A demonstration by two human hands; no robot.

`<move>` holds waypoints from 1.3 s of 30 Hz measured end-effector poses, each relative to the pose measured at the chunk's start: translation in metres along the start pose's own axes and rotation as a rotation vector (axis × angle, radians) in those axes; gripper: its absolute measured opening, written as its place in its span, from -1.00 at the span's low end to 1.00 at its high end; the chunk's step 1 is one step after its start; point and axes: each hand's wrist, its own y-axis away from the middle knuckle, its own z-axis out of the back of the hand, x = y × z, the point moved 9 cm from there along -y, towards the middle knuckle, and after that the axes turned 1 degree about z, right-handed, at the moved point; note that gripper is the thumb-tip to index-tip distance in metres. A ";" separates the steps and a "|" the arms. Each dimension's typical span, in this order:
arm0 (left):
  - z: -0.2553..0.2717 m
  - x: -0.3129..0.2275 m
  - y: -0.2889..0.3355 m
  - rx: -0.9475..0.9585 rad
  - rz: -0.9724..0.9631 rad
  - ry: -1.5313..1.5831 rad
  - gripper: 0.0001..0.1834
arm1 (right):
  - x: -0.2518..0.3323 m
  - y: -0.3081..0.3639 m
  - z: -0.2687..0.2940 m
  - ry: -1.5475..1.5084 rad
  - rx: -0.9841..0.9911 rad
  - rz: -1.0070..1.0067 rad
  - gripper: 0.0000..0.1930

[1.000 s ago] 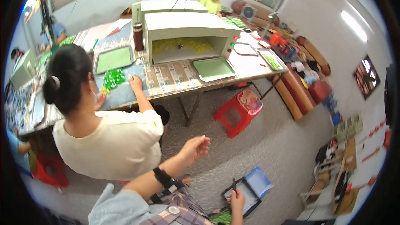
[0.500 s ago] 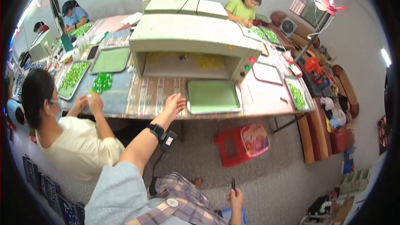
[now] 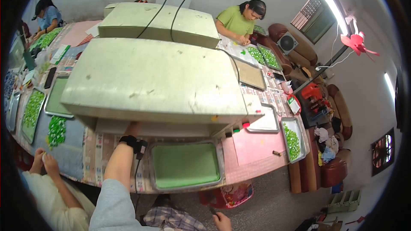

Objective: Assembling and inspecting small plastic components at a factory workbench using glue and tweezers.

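Note:
My left hand point(image 3: 133, 129) reaches into the open front of a cream metal box machine point(image 3: 154, 77). The machine's top edge hides its fingers, so I cannot see what it touches. A dark watch and a small black device with a cable are on that wrist. Right of this arm, a metal tray point(image 3: 186, 187) with a green lining lies at the table's front edge. Low in view, my right hand point(image 3: 222, 222) is closed around dark tweezers point(image 3: 212, 210), partly cut off by the picture's edge.
On the left, a co-worker's hands point(image 3: 46, 159) are near a heap of green pieces point(image 3: 56, 131). Another tray of green pieces point(image 3: 292, 141) lies at the right. A person in green point(image 3: 237, 21) works across the table. Below stands a red stool point(image 3: 231, 196).
I have come nearer the table, and my left hand has gone from in front of the machine into its opening. My right hand still holds the tweezers low down.

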 end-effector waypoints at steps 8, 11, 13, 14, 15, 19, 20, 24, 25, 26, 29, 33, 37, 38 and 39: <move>-0.030 0.076 0.001 0.200 0.140 0.237 -0.68 | 0.019 -0.054 0.024 0.081 -0.025 -0.029 -0.74; -0.026 0.071 0.010 0.246 0.195 0.279 -0.69 | 0.033 -0.071 0.038 0.092 -0.041 -0.024 -0.76; -0.023 0.066 0.009 0.280 0.231 0.309 -0.70 | 0.038 -0.076 0.049 0.065 -0.071 -0.075 -0.76; -0.020 0.063 0.009 0.294 0.249 0.324 -0.70 | 0.037 -0.077 0.050 0.063 -0.063 -0.078 -0.76; -0.016 0.060 0.009 0.305 0.268 0.337 -0.70 | 0.038 -0.077 0.053 0.056 -0.090 -0.066 -0.76; 0.001 -0.004 0.007 0.244 0.363 0.348 -0.71 | 0.032 -0.078 0.048 0.054 -0.021 0.009 -0.74; 0.003 -0.019 0.010 0.220 0.387 0.352 -0.71 | 0.026 -0.079 0.045 0.073 0.006 0.013 -0.73; 0.015 -0.060 0.031 0.173 0.461 0.389 -0.72 | 0.010 -0.082 0.041 0.097 0.059 0.047 -0.79; 0.024 -0.067 0.046 0.167 0.481 0.398 -0.72 | 0.004 -0.084 0.043 0.151 0.061 0.021 -0.81; 0.033 -0.073 0.062 0.163 0.502 0.406 -0.73 | -0.002 -0.084 0.046 0.204 0.064 -0.007 -0.83; 0.044 -0.100 0.098 0.156 0.561 0.435 -0.73 | -0.001 -0.085 0.058 0.162 0.113 -0.011 -0.77; 0.024 -0.156 0.181 0.375 0.580 0.568 -0.79 | 0.013 -0.084 0.076 -0.030 0.139 0.032 -0.78; 0.005 -0.252 0.257 0.484 0.555 0.710 -0.80 | 0.088 -0.087 0.094 -0.432 0.270 0.138 -0.84; -0.001 -0.263 0.268 0.487 0.577 0.736 -0.80 | 0.108 -0.087 0.099 -0.507 0.291 0.182 -0.83; -0.005 -0.269 0.285 0.498 0.689 0.813 -0.80 | 0.123 -0.086 0.099 -0.575 0.346 0.226 -0.82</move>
